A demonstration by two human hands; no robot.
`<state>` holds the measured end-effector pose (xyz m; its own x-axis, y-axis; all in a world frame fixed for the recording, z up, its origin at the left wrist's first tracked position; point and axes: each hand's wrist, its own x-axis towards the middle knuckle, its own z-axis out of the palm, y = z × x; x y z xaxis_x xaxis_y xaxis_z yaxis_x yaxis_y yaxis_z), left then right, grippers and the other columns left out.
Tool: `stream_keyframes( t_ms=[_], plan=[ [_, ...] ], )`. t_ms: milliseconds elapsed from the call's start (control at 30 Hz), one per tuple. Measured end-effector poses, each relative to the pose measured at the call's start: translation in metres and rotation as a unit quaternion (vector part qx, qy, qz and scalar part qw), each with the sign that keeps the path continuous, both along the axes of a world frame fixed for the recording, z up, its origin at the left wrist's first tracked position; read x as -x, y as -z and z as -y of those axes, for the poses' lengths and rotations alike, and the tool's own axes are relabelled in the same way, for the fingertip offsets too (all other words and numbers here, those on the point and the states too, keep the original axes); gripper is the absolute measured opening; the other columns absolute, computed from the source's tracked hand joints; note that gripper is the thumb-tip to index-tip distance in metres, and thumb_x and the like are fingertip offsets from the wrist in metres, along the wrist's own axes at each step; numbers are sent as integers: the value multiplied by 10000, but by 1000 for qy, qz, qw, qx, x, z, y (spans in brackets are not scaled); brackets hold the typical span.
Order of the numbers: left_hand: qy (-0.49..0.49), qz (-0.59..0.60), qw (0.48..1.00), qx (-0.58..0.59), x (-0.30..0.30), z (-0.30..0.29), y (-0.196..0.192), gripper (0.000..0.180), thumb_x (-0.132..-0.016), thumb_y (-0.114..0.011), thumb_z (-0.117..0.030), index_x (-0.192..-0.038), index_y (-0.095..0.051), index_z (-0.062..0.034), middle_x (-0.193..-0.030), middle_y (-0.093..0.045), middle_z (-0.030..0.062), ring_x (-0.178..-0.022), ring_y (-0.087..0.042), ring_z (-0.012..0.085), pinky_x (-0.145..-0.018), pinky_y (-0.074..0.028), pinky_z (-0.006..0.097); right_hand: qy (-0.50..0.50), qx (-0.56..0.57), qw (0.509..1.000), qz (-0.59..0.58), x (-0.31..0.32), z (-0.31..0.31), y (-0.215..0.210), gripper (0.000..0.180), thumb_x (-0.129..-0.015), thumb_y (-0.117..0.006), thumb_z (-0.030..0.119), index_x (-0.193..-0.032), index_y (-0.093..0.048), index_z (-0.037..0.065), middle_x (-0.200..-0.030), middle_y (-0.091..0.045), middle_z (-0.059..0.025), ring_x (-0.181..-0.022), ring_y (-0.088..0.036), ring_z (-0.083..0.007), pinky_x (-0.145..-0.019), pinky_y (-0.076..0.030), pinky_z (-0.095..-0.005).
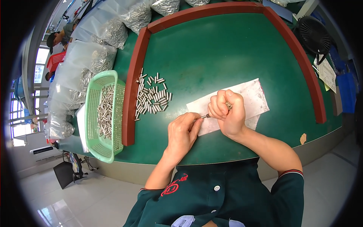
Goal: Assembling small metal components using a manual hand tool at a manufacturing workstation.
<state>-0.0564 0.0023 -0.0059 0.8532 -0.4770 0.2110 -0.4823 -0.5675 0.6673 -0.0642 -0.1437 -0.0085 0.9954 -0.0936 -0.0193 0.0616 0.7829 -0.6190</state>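
My left hand (181, 130) is closed, pinching a small silvery metal cylinder (202, 117) between thumb and fingertips. My right hand (229, 113) makes a fist around a hand tool whose slim dark metal shank (207, 115) points left and meets the cylinder's end. Most of the tool's handle is hidden in the fist, so its exact kind does not show. Beneath both hands lies a smudged white cloth or paper sheet (255, 94) on the green table top (211, 49). Left of them, a loose heap of similar metal cylinders (151, 98) is spread beside the red-brown rail.
A red-brown rail (132, 81) frames the work area on three sides. Outside it, at left, stand a green perforated basket (90, 125) of cylinders and several clear bags (102, 60) of metal parts. A black fan (313, 36) sits at far right. Another person (60, 38) is in the background.
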Motion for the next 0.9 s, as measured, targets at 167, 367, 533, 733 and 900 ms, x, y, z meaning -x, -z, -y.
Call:
stream_keyframes(
  t_ms=[167, 367, 533, 733, 900],
  plan=[
    [-10, -3, 1000, 9, -1, -1, 2, 62, -704, -644, -3, -741, -595, -5, -501, -440, 46, -421, -386, 123, -410, -319, 258, -9, 13, 1000, -12, -1, -1, 1, 392, -868, -292, 242, -504, -269, 98, -430, -256, 6, -408, -188, -83, -402, -179, -243],
    [-15, -9, 1000, 6, -1, -1, 1, 59, -704, -645, -5, -745, -603, -3, -506, -455, 53, -419, -391, 128, -411, -322, 257, -19, 26, 999, -14, -1, -1, 1, 403, -874, -281, 295, -515, -261, 113, -430, -236, 18, -408, -164, -85, -412, -170, -250],
    [-12, -9, 1000, 3, -2, -1, 1, 62, -704, -647, -11, -749, -606, -1, -510, -468, 60, -422, -410, 135, -415, -334, 259, -17, 34, 999, -11, -1, -2, 1, 405, -878, -281, 293, -515, -263, 112, -431, -235, 19, -409, -166, -85, -413, -171, -249],
    [-17, -15, 1000, -3, 0, -1, 0, 54, -708, -638, -25, -729, -594, -2, -556, -523, 98, -463, -482, 204, -444, -375, 301, -13, 54, 998, 8, 0, -4, -1, 418, -891, -283, 284, -513, -266, 107, -431, -244, 18, -408, -172, -82, -413, -179, -247],
    [-19, -64, 998, -13, -2, -1, -3, 61, -712, -626, -37, -705, -575, -6, -577, -539, 133, -488, -521, 282, -461, -397, 349, 8, 124, 992, 31, 2, -8, 1, 413, -880, -317, 265, -508, -274, 91, -440, -254, 13, -417, -189, -79, -417, -181, -249]
  ],
)
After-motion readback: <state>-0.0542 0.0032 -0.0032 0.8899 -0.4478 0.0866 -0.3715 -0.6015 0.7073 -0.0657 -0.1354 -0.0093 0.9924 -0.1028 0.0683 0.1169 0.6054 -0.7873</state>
